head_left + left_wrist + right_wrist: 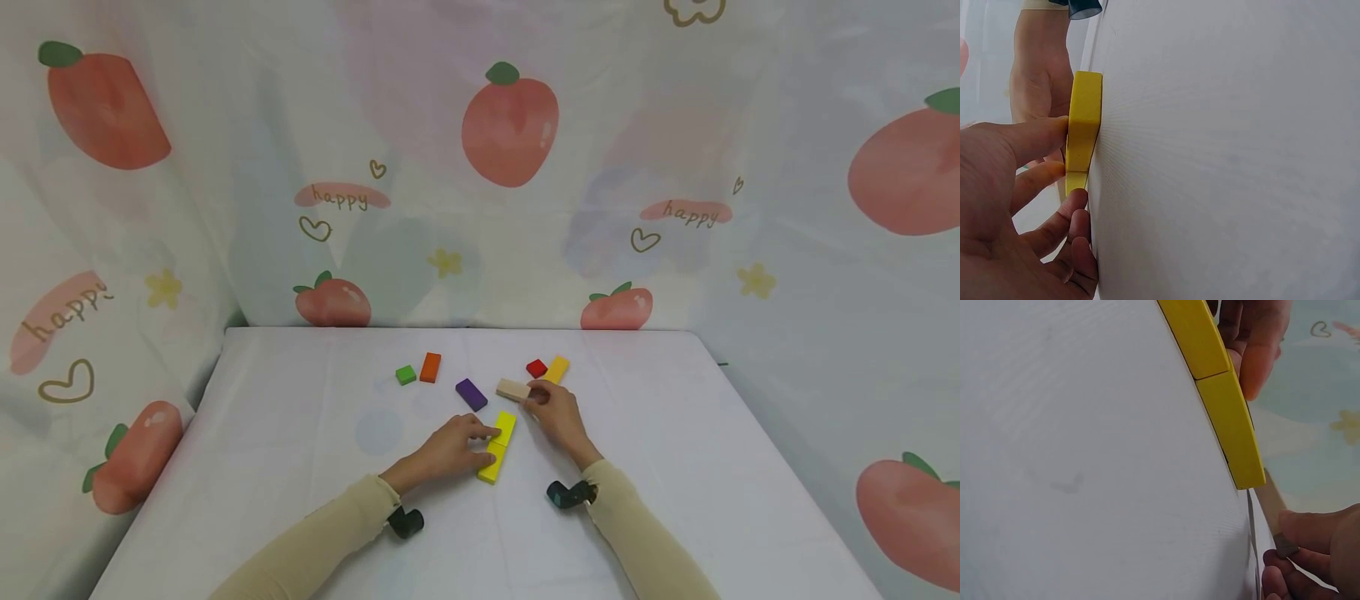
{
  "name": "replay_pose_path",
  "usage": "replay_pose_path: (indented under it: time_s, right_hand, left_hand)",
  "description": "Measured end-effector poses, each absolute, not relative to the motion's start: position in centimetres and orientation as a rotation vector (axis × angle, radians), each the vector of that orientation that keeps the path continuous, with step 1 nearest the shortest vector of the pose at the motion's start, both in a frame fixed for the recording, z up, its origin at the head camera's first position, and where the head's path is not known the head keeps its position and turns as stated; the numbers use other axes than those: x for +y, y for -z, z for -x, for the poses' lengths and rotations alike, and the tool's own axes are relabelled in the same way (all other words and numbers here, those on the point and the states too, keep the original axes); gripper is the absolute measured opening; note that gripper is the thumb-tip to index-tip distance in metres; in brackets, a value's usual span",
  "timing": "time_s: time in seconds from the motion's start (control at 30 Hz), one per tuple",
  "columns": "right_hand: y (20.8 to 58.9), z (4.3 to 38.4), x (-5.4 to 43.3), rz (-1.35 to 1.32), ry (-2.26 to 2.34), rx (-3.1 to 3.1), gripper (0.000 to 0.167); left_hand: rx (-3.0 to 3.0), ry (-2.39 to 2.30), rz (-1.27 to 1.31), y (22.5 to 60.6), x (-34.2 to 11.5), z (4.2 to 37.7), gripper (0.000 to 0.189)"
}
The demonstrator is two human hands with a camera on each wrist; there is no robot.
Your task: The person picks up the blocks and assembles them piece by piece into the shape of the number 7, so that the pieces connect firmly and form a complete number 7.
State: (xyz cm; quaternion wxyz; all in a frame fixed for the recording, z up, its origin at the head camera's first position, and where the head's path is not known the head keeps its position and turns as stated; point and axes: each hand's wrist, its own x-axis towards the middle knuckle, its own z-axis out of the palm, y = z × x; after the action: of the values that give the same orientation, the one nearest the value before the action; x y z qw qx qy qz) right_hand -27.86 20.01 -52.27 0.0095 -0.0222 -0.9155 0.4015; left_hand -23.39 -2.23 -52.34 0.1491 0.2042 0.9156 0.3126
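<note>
Two bright yellow blocks lie end to end on the table, the near one closest to the left wrist camera. My left hand rests its thumb and forefinger on them from the left, one on each side of the seam. My right hand pinches the right end of a plain wooden block, just beyond the far end of the yellow row. Seen from the right wrist, the thumb lies over the wooden block, which is partly hidden behind the yellow pair.
Past my right hand lie a red block and an orange-yellow block. A purple block sits left of the wooden one. Farther left are an orange block and a small green block. A printed curtain backs the white table.
</note>
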Motion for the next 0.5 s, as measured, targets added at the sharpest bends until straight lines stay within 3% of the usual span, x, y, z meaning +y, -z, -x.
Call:
replay_pose_path:
  time_s: [0.5]
  right_hand:
    - [51.99,27.33,20.35,0.063,-1.382,-2.803,0.04]
  left_hand:
    - [2.639,-0.896,-0.617,52.41,-2.28,23.32,0.043]
